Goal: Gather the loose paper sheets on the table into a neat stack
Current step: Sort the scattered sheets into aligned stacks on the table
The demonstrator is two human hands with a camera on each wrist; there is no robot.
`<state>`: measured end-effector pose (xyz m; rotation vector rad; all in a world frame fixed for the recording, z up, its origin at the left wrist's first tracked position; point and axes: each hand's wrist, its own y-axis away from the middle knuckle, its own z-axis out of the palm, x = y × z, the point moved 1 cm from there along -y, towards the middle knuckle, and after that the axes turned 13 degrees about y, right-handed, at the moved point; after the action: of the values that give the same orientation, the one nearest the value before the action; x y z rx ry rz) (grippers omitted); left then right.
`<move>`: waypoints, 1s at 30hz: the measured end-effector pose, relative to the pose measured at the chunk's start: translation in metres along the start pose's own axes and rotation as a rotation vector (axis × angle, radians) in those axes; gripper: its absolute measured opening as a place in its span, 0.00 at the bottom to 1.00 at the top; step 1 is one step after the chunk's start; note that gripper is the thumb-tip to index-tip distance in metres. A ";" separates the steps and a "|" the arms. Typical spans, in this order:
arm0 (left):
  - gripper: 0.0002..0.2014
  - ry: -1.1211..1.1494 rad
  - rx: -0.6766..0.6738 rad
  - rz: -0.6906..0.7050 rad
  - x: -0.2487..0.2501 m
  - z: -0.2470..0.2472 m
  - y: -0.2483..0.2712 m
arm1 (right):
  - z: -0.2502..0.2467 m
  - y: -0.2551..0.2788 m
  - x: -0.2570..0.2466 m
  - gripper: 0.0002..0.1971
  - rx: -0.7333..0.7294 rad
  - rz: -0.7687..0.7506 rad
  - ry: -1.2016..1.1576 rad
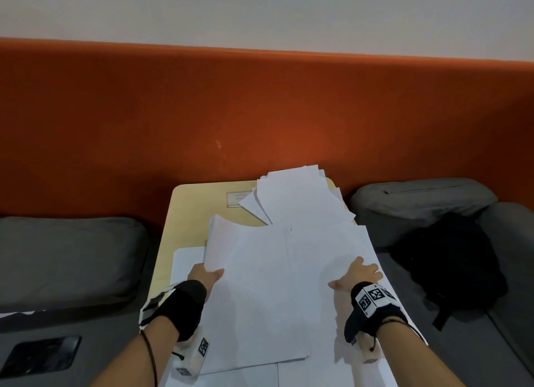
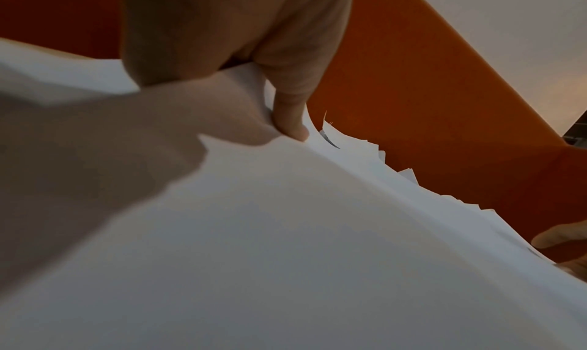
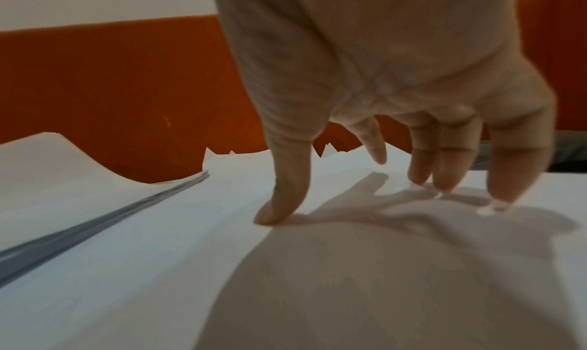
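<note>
Orange upholstered backrest (image 1: 260, 103) across the upper half of the head view, grey seat cushions (image 1: 69, 259) at lower left and right, set either side of a small pale wooden desk (image 1: 190, 210) at centre. Black bag (image 1: 445, 259) slumped on the right cushion; dark phone (image 1: 40, 357) lying at the lower left corner of the frame.

Most of the desk covered by white paper sheets (image 1: 274, 285), a broad sheaf in the lower centre of the frame, its left edge lifted and curling, its edges ragged and unaligned. Beyond it, at upper centre, a fanned pile of loose sheets (image 1: 294, 196) overhanging the far edge of the desk, not yet drawn in. One more sheet lying flat at the left, under the lifted edge.

Left hand (image 1: 205, 274) at the sheaf's left edge, thumb on top and fingers (image 2: 290, 114) seemingly tucked beneath, pinching the layers, apparently to raise and square that side. Right hand (image 1: 361, 277) at the right side of the frame, fingers (image 3: 374, 144) spread and thumb splayed, tips pressed down on the top sheet, seemingly to pin the sheaf against sliding. Judged mid-task: gathering partly done, squaring not yet done.
</note>
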<state>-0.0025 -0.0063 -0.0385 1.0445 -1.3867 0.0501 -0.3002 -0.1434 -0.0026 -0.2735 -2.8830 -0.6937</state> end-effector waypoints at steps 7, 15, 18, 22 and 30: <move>0.22 0.028 -0.016 0.004 -0.002 0.000 -0.002 | 0.000 0.002 0.007 0.55 -0.020 0.039 -0.042; 0.23 0.023 -0.008 0.031 -0.005 0.000 -0.004 | 0.000 0.006 0.010 0.56 -0.051 0.042 -0.117; 0.23 0.033 -0.002 0.036 -0.005 0.000 -0.004 | 0.002 0.007 0.010 0.56 -0.048 0.038 -0.161; 0.22 0.040 -0.008 0.040 -0.004 0.002 -0.001 | 0.003 0.010 0.010 0.55 -0.017 0.037 -0.173; 0.21 0.060 -0.019 0.026 -0.004 0.000 -0.003 | -0.008 0.009 0.015 0.26 0.056 -0.152 -0.372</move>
<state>-0.0020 -0.0060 -0.0440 1.0015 -1.3442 0.0867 -0.3122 -0.1372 0.0114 -0.1955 -3.3007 -0.6440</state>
